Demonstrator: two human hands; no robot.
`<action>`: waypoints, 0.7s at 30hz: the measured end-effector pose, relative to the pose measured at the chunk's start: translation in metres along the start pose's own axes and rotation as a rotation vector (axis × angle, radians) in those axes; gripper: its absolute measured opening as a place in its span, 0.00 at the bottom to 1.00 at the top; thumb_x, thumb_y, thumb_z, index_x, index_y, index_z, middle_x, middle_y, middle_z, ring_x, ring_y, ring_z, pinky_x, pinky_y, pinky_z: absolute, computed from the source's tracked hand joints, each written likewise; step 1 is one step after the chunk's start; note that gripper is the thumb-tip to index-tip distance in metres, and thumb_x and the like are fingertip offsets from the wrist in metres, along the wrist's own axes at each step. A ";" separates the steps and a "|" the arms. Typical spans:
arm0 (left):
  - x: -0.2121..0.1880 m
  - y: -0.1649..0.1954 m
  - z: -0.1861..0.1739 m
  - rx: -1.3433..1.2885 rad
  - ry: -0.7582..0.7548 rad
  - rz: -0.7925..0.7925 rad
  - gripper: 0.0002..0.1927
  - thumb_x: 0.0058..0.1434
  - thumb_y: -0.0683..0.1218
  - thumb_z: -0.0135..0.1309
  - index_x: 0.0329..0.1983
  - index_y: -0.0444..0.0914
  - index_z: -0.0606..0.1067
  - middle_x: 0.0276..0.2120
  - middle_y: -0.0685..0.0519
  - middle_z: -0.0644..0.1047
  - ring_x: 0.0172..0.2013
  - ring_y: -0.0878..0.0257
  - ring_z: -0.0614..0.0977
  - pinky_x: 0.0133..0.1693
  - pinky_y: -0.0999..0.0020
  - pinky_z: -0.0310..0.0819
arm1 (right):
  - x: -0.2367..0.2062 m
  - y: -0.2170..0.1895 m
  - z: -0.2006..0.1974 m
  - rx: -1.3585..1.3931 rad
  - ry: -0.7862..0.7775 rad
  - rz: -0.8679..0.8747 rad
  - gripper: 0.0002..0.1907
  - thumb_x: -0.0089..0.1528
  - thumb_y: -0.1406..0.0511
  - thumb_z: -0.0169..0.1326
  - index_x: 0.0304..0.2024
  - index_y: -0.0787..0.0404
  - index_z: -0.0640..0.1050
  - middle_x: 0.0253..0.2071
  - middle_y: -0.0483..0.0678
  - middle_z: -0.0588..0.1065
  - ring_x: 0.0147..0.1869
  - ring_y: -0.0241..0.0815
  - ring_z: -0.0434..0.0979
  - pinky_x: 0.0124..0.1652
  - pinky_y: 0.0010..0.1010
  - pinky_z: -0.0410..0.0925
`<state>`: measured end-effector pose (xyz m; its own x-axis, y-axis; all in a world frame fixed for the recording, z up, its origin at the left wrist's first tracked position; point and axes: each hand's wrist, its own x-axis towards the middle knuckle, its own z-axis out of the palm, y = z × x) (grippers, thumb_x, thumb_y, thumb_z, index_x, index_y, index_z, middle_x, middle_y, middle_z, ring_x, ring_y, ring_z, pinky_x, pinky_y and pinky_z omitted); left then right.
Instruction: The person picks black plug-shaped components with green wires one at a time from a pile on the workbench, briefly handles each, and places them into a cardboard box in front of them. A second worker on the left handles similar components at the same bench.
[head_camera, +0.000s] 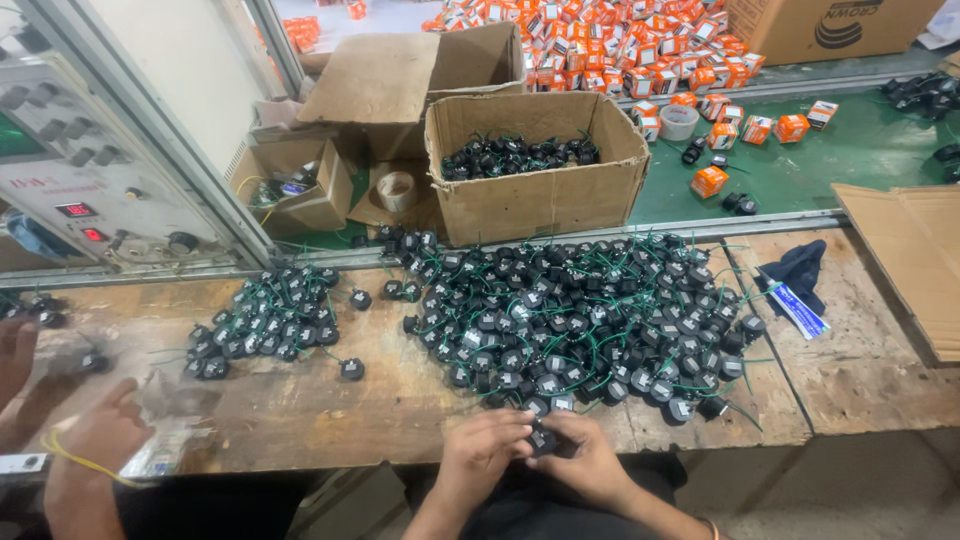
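Note:
My left hand (483, 455) and my right hand (588, 458) meet at the near edge of the wooden bench (330, 410). Together they grip one small black part (543, 438) with green wire. Just beyond them lies a big heap of the same black parts with green wires (580, 315). A smaller heap of black parts (265, 320) sits to the left.
An open cardboard box (535, 195) with more black parts stands behind the heap. Small orange boxes (620, 50) pile up on the green surface beyond. A co-worker's hands (95, 435) work at the left beside a control panel (80, 170). A dark cloth (800, 270) lies at right.

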<state>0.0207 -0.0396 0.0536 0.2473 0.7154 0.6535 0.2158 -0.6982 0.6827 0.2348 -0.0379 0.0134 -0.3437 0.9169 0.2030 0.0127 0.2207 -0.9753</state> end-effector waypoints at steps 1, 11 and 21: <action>-0.001 -0.003 0.003 -0.095 0.006 -0.117 0.11 0.51 0.36 0.69 0.38 0.36 0.82 0.44 0.48 0.85 0.45 0.56 0.87 0.46 0.64 0.83 | 0.000 -0.001 0.002 -0.145 0.041 -0.084 0.20 0.49 0.75 0.66 0.45 0.71 0.80 0.41 0.50 0.79 0.46 0.40 0.81 0.45 0.31 0.72; -0.004 0.006 0.033 -1.044 0.214 -0.849 0.22 0.42 0.33 0.66 0.29 0.42 0.66 0.26 0.59 0.69 0.31 0.69 0.72 0.34 0.70 0.71 | -0.004 -0.017 0.013 -0.285 0.069 -0.217 0.16 0.54 0.72 0.66 0.45 0.64 0.83 0.43 0.51 0.80 0.43 0.43 0.84 0.37 0.29 0.77; 0.007 -0.058 -0.053 0.268 0.572 -0.513 0.17 0.64 0.52 0.63 0.33 0.34 0.73 0.32 0.48 0.76 0.37 0.53 0.78 0.46 0.62 0.75 | 0.002 -0.035 0.017 -0.278 0.003 -0.329 0.16 0.54 0.72 0.67 0.41 0.63 0.75 0.47 0.52 0.76 0.51 0.47 0.80 0.47 0.33 0.73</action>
<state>-0.0404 0.0073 0.0362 -0.4487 0.8011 0.3961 0.4082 -0.2105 0.8883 0.2171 -0.0492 0.0461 -0.3688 0.7833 0.5004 0.1554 0.5827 -0.7977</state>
